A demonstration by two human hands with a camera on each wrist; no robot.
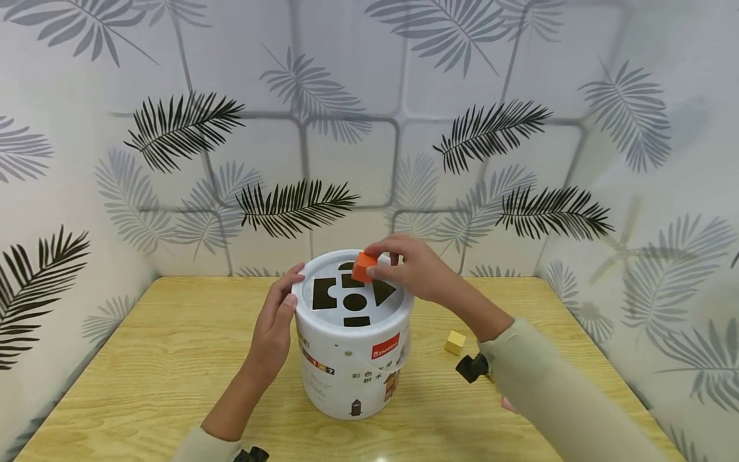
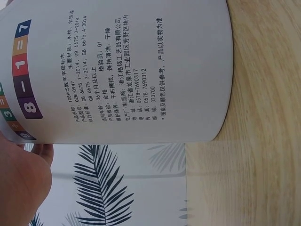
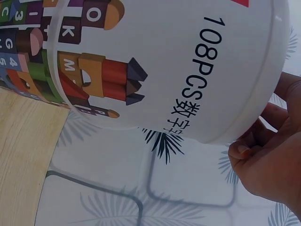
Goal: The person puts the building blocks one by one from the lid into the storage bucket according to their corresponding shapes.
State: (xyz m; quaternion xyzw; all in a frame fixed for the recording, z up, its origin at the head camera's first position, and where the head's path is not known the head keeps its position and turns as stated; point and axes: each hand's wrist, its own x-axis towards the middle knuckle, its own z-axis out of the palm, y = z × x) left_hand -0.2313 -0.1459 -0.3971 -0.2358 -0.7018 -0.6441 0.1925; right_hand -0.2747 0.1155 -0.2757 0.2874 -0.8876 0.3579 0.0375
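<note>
A white shape-sorter bucket (image 1: 346, 359) stands upright on the table, its lid (image 1: 312, 321) cut with several dark holes: a round one, a triangle, rectangles and a notched one. My left hand (image 1: 277, 321) rests against the bucket's left side, with fingertips at the lid's rim; the left wrist view shows the printed wall beside this hand (image 2: 23, 183). Between the thumb and fingers of my right hand (image 1: 418, 266) is an orange block (image 1: 363, 267), held over the rectangular hole near the lid's back. In the right wrist view the block is hidden behind the bucket's rim.
A yellow cube (image 1: 455, 342) lies on the wooden table (image 1: 190, 359) to the right of the bucket. Partly hidden under my right forearm is a pink piece (image 1: 509, 405). Walls with a leaf pattern (image 1: 358, 160) enclose the table at the back and sides.
</note>
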